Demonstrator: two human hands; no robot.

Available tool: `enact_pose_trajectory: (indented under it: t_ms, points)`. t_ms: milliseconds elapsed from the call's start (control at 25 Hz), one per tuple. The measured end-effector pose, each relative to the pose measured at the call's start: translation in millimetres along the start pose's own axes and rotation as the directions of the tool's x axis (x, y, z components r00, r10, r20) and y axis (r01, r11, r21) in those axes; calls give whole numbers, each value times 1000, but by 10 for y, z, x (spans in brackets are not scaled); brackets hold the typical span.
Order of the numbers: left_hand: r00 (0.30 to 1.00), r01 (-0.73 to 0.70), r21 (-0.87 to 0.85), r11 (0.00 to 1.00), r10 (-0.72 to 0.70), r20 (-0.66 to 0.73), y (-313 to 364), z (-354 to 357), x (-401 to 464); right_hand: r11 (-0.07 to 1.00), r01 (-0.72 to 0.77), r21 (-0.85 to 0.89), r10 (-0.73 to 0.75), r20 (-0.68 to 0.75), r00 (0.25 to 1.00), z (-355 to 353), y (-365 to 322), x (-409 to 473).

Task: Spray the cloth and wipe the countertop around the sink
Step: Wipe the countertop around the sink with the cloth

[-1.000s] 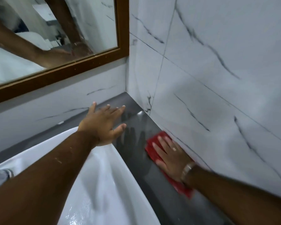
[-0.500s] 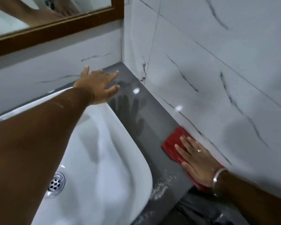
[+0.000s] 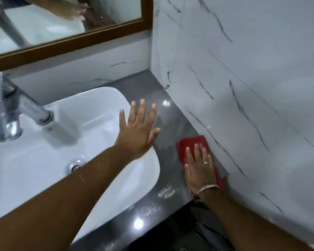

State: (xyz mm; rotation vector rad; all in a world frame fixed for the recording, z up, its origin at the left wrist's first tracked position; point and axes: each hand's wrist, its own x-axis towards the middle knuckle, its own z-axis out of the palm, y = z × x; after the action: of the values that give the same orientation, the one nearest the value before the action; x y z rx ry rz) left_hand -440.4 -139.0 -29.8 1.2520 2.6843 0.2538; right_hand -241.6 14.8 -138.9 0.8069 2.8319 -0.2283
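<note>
A red cloth (image 3: 190,144) lies flat on the dark grey countertop (image 3: 163,116), in the strip between the white sink (image 3: 101,98) and the right wall. My right hand (image 3: 199,167) presses flat on the cloth with fingers spread, close to the countertop's front edge. My left hand (image 3: 138,131) is open, fingers apart, resting over the sink's right rim and holding nothing. No spray bottle is in view.
A chrome tap (image 3: 16,109) reaches over the sink at left. White marble-look wall tiles (image 3: 243,87) border the countertop at right and behind. A wood-framed mirror (image 3: 71,42) hangs above. White residue patches (image 3: 166,192) lie near the countertop's front edge.
My right hand has slid the red cloth along the wall from the back corner toward the front edge. My left hand has drawn back along the sink's rim. The view tilted down.
</note>
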Motion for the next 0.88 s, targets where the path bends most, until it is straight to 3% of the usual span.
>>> enact_pose_trajectory:
  t_ms: [80, 120, 160, 240, 280, 320, 360, 440, 480, 520, 560, 600, 640, 680, 760, 800, 840, 880]
  points:
    - [998, 53, -77, 996, -50, 35, 54, 95, -682, 925, 356, -129, -359, 7, 933, 75, 162, -250]
    - [995, 90, -103, 991, -85, 48, -9, 123, -1076, 870, 457, -187, -459, 34, 888, -9, 384, -231]
    - [989, 143, -124, 982, -137, 53, -147, 134, -1482, 867, 445, -226, -456, 4, 890, -41, 562, -178]
    - [954, 299, -82, 951, -297, 33, -577, 125, -2249, 983, 170, -67, -178, -155, 972, -113, 493, -177]
    - [922, 388, -38, 921, -388, 18, -826, 89, -2579, 998, 69, 3, -68, -149, 986, -47, 211, -300]
    - [884, 467, 1, 884, -467, 14, -1063, 27, -2870, 996, 88, 13, -86, -111, 990, 112, -163, -488]
    - [858, 512, 28, 859, -512, 31, -1281, -52, -3099, 975, 220, -21, -221, -119, 968, 321, -569, -759]
    - [869, 483, 86, 872, -489, 80, -1643, -204, -3366, 802, 593, -76, -597, -103, 795, 518, -1096, -1201]
    - [887, 437, 131, 890, -451, 102, -1766, -262, -3456, 698, 711, -84, -716, -53, 697, 483, -1125, -1191]
    - [907, 376, 169, 911, -399, 132, -1861, -296, -3507, 660, 743, -110, -749, -21, 662, 439, -990, -1069]
    - [927, 307, 188, 933, -338, 162, -1928, -308, -3522, 659, 721, -213, -741, -17, 671, 405, -745, -920]
    - [943, 241, 195, 951, -277, 186, -1976, -310, -3522, 742, 627, -237, -641, 21, 767, 361, -461, -766]
    - [952, 194, 203, 960, -234, 198, -2009, -297, -3511, 873, 444, -201, -461, -46, 886, 297, -174, -631]
    - [956, 172, 212, 962, -215, 199, -2018, -278, -3490, 967, 229, -108, -243, -145, 959, 239, 66, -551]
    - [958, 169, 221, 961, -213, 191, -2013, -254, -3453, 996, -17, 93, 45, -314, 949, 197, -32, -630]
    - [958, 177, 216, 960, -218, 185, -2030, -250, -3471, 989, -24, 147, 73, -336, 939, 280, -445, -805]
    - [957, 185, 212, 960, -225, 181, -2044, -239, -3488, 982, 85, 171, -23, -334, 942, 409, -945, -1056]
    - [957, 192, 214, 958, -231, 174, -2066, -217, -3501, 951, 269, 150, -209, -330, 921, 540, -1530, -1351]
